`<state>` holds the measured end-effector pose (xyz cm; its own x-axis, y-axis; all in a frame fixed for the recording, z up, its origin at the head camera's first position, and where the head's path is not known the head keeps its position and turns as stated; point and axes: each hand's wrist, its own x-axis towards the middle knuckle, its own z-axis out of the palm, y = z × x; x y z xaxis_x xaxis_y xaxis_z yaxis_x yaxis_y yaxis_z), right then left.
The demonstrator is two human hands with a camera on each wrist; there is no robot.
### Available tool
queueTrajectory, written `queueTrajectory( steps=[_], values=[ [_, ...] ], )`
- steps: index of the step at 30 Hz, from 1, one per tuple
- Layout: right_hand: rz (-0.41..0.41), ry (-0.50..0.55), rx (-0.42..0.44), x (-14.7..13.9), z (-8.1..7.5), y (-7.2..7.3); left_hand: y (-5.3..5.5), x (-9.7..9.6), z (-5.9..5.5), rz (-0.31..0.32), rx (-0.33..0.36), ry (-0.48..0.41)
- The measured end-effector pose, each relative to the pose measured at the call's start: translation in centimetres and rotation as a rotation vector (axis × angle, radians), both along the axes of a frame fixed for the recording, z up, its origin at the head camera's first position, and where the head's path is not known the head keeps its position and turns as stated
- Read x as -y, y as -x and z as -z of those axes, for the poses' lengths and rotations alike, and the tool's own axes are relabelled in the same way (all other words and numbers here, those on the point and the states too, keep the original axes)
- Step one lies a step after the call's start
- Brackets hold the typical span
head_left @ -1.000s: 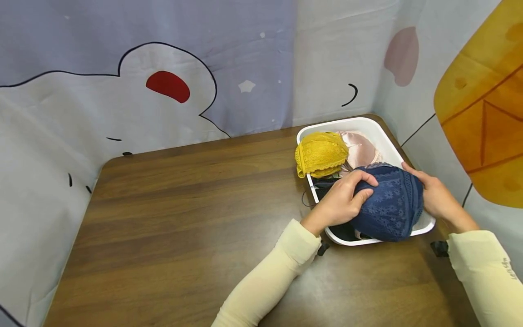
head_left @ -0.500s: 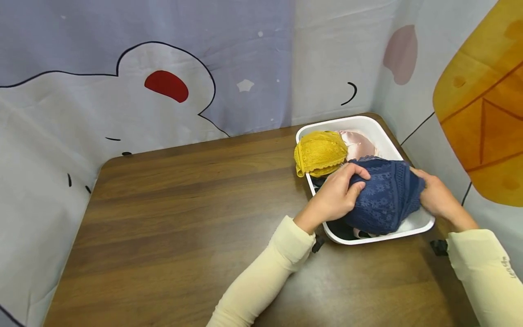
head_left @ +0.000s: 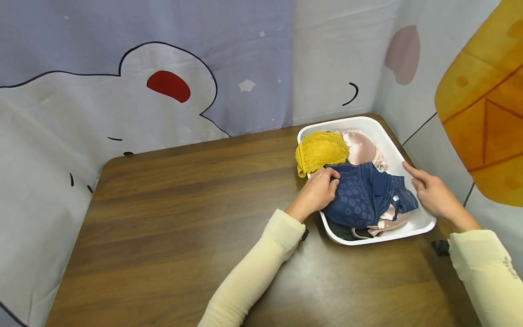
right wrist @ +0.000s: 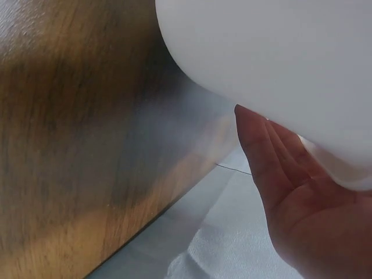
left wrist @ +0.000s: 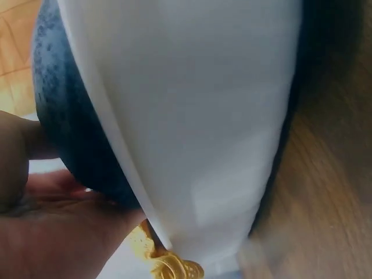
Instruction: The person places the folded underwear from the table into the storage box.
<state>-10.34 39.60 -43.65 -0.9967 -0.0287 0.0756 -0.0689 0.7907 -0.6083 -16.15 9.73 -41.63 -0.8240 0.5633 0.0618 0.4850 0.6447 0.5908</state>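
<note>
A navy lace bra (head_left: 353, 195) lies folded over the near part of a white plastic bin (head_left: 347, 242). My left hand (head_left: 316, 188) pinches its left end between thumb and fingers at the bin's left rim. In the left wrist view the navy cup (left wrist: 64, 110) bulges over the rim beside my hand. My right hand (head_left: 437, 195) is at the bin's right rim, its fingers straight along the outer wall, as the right wrist view shows. The navy bra's band spreads toward it, apart from the fingers.
A yellow lace bra (head_left: 323, 152) hangs partly over the bin's back left rim. Beside it lies a pale pink satin bra (head_left: 359, 147), with more pink fabric (head_left: 392, 223) under the navy one. The bin stands at the right of a wooden table (head_left: 184, 227), near a printed curtain (head_left: 253, 59).
The navy bra has moved left and down into the bin with my left hand. My right hand has let go of its right end, and the band has fallen loose.
</note>
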Motion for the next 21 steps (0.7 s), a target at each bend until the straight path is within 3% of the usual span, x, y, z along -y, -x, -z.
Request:
queueTrajectory(
  steps=[6, 11, 16, 21],
  values=[
    [-0.012, 0.012, 0.033, 0.0, 0.0, 0.7, 0.2, 0.9, -0.1, 0.050, -0.003, -0.010],
    [-0.045, 0.010, 0.083, -0.7, -0.6, 1.2, -0.2, 2.9, -1.1, 0.072, -0.016, -0.060],
    [-0.049, -0.046, 0.124, -1.5, -2.1, 0.9, -0.7, 6.7, -2.5, 0.078, -0.051, -0.022],
    [0.003, -0.048, 0.003, 0.5, -5.1, 1.1, -1.5, 11.1, -3.6, -0.003, -0.034, 0.104]
  ],
)
